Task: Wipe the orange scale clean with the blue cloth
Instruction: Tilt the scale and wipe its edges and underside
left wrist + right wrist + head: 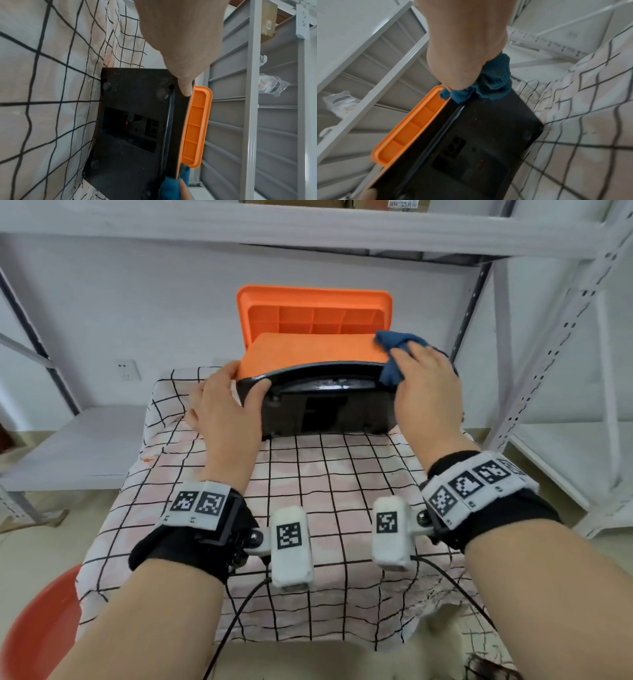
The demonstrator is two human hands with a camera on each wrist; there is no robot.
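The scale [310, 350] stands tipped on its edge at the middle of the head view, its underside facing the camera, on the far end of the cloth-covered table [308, 481]. The left hand [222, 402] sits at its left edge, the right hand [423, 392] at its right edge with the cloth [394, 350] between palm and scale. Shelving [565, 371] stands behind and at the right of the frame; a basin [37, 628] lies in the lower left corner.

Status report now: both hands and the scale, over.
Left hand grips scale, tipped on edge. Right hand holds blue cloth against its right corner. Nothing in the way.
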